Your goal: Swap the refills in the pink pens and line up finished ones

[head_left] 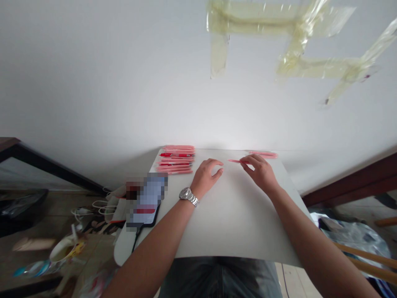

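Between the thumb and fingers of my right hand (259, 171) is a thin pink pen (234, 160), its free end pointing left. My left hand (207, 176) hovers above the table with thumb and fingers apart and nothing between them; a silver watch (188, 196) is on that wrist. To the left of it lies a row of pink pens (175, 169), several of them side by side, with a couple of redder ones (176, 155) among them. A smaller group of pink pens (266, 155) rests at the far right edge, just behind my right hand.
The white table (229, 223) stands against a white wall (124, 82) with yellowed tape (260, 25) on it. A phone (149, 203) with a cable lies at the table's left edge. On the floor at left are a cup (63, 248) and a plastic bottle (37, 269).
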The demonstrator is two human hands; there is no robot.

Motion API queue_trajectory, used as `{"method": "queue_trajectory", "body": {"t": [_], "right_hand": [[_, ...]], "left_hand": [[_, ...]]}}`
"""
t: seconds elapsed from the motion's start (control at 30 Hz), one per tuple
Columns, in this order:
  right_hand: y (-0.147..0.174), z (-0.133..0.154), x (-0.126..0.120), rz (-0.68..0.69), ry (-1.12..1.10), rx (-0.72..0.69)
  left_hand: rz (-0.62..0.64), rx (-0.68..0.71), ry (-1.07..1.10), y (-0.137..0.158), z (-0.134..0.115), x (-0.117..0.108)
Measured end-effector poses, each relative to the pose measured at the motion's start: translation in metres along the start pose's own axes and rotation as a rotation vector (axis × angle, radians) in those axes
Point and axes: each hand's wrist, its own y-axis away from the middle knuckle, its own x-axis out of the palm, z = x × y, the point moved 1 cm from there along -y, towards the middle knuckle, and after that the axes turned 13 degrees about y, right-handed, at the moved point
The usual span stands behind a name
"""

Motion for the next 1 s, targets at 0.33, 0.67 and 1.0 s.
{"method": "queue_trajectory", "body": {"t": [0.33,0.67,1.0], "right_hand": [[0.004,-0.057,-0.016,0.120,0.288,0.193],[0.008,-0.076,-0.012,0.159,0.323,0.265],[0.010,-0.089,-0.002,0.188,0.353,0.259]], "left_hand": [[0.041,-0.005,-0.095,0.001,0.010,0.001],[0.039,-0.012,-0.079,0.001,0.011,0.000],[0.040,-0.010,-0.070,0.001,0.012,0.000]]}}
